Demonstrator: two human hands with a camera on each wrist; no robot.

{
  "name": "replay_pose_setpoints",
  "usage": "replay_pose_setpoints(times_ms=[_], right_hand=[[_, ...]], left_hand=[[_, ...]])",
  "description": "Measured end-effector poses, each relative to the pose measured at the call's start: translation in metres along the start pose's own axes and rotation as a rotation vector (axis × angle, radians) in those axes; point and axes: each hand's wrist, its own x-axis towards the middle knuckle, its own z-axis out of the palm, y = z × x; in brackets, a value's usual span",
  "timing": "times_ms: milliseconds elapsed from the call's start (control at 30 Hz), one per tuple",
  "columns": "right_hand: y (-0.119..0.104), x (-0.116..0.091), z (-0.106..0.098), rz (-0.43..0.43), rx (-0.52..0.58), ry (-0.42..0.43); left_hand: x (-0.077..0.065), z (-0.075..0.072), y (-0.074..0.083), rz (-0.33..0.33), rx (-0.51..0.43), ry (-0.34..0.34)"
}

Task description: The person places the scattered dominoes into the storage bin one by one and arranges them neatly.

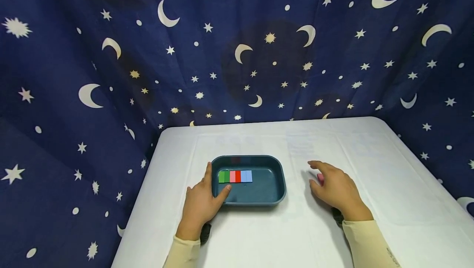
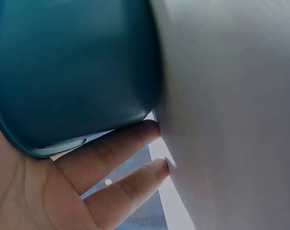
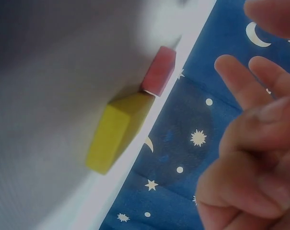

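Note:
My left hand point(image 1: 201, 204) holds the dark teal tray point(image 1: 255, 196) at its left end. Its thumb lies over the rim inside, and the other fingers run along the outer wall, two of them point(image 2: 128, 187) showing below it in the left wrist view. A row of green point(image 1: 224, 176), pink point(image 1: 232, 176), red point(image 1: 238, 176) and light blue blocks point(image 1: 246, 176) lies in the tray. To the right, my right hand point(image 1: 335, 185) hovers with fingers and thumb apart, partly covering a pink block point(image 1: 320, 178). The right wrist view shows that block beside a yellow block point(image 3: 117, 132), hidden in the head view.
White cloth covers the table point(image 1: 259, 235). A dark blue curtain point(image 1: 222, 54) with moons and stars hangs behind the table and along its sides. The gap between tray and right hand is bare cloth.

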Motion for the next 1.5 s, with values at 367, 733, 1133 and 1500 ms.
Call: replay_pose_setpoints(times_ms=[367,733,1133,1500], right_hand=[[0.004,-0.002,-0.004,0.049,0.006,-0.006],[0.009,-0.006,-0.007,0.121,-0.011,-0.103],[0.012,-0.005,-0.007,0.197,-0.022,-0.225],[0.01,-0.007,-0.006,0.195,-0.043,-0.201]], left_hand=[[0.003,-0.001,0.002,0.003,0.0,-0.011],[0.004,-0.003,0.0,0.0,0.012,-0.023],[0.003,-0.002,0.0,-0.002,-0.003,-0.013],[0.001,-0.001,0.0,-0.016,-0.01,-0.027]])
